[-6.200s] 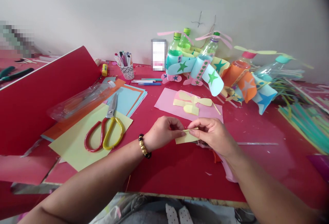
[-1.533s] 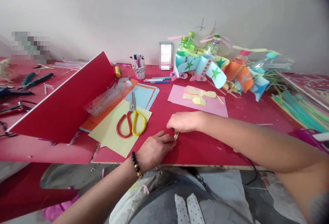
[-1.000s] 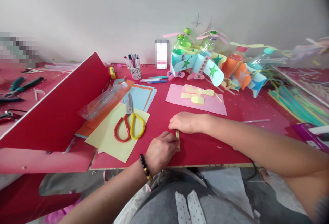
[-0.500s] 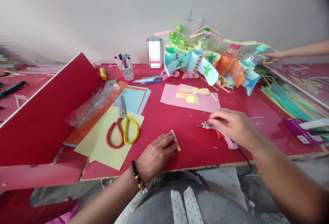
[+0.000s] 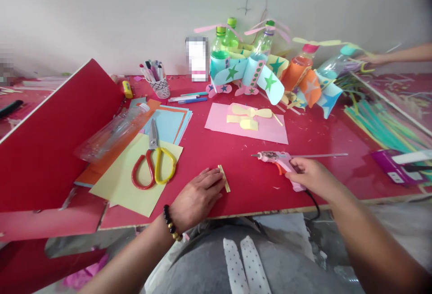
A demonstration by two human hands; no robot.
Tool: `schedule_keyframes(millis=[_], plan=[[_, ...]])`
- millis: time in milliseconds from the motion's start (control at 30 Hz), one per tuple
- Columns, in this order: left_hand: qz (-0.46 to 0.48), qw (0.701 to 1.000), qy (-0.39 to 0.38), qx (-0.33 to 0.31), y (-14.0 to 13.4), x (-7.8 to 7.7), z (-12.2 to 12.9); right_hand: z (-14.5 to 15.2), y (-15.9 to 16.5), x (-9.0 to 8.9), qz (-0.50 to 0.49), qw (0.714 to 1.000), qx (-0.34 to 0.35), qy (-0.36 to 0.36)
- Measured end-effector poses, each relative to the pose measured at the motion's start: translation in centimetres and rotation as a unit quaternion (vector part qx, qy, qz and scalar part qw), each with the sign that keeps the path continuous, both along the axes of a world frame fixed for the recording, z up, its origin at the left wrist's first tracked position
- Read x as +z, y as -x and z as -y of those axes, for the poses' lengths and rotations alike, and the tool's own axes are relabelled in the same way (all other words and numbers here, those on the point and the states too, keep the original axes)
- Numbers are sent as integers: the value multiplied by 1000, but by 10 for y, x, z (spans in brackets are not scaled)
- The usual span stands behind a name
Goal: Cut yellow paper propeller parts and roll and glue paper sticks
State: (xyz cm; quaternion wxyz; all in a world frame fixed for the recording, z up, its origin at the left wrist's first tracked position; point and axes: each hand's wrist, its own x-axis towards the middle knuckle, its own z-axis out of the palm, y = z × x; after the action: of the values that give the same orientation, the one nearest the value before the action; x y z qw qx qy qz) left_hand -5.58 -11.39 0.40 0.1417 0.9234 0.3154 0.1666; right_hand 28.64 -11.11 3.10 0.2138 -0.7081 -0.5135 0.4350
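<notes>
My left hand lies flat on the red table, its fingertips over a small pale yellow paper strip with part of it hidden beneath them. On the right, my right hand is closed around the handle of a pink glue gun. The gun's nozzle points left, towards the strip, and a clear glue stick sticks out of its back. Above the strip, a pink paper sheet carries yellow paper pieces, one of them a propeller shape.
Scissors lie on coloured paper at left, beside a clear plastic bottle and a red board. Bottle planes stand at the back with a pen cup and a phone. Another person's hand reaches in at right.
My right hand has gone from above the glue gun to its handle and closed on it. The gun now lies more level. My left hand stays on the strip; the view has shifted slightly.
</notes>
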Motion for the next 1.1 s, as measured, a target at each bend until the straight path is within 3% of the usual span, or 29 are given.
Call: schedule_keyframes(millis=[67, 133, 300, 433, 567, 733, 900, 1100], plan=[[1, 1000, 6, 2, 0, 1, 0, 6, 4, 0, -133, 989, -42, 54], [3, 1000, 9, 3, 0, 2, 0, 16, 12, -1, -222, 970, -74, 62], [9, 1000, 11, 8, -1, 3, -2, 40, 42, -2, -317, 945, -80, 13], [10, 1000, 17, 15, -1, 3, -1, 41, 61, 0, -393, 916, -79, -10], [3, 999, 20, 26, -2, 4, 0, 36, 74, 0, -319, 944, -72, -46], [4, 999, 16, 40, -1, 3, 2, 31, 86, 4, -149, 985, 8, -86], [23, 999, 8, 34, 0, 0, 1, 26, 94, 8, -62, 990, 68, -105], [31, 999, 8, 32, -1, 1, 0, 19, 102, 12, -46, 980, 110, -157]])
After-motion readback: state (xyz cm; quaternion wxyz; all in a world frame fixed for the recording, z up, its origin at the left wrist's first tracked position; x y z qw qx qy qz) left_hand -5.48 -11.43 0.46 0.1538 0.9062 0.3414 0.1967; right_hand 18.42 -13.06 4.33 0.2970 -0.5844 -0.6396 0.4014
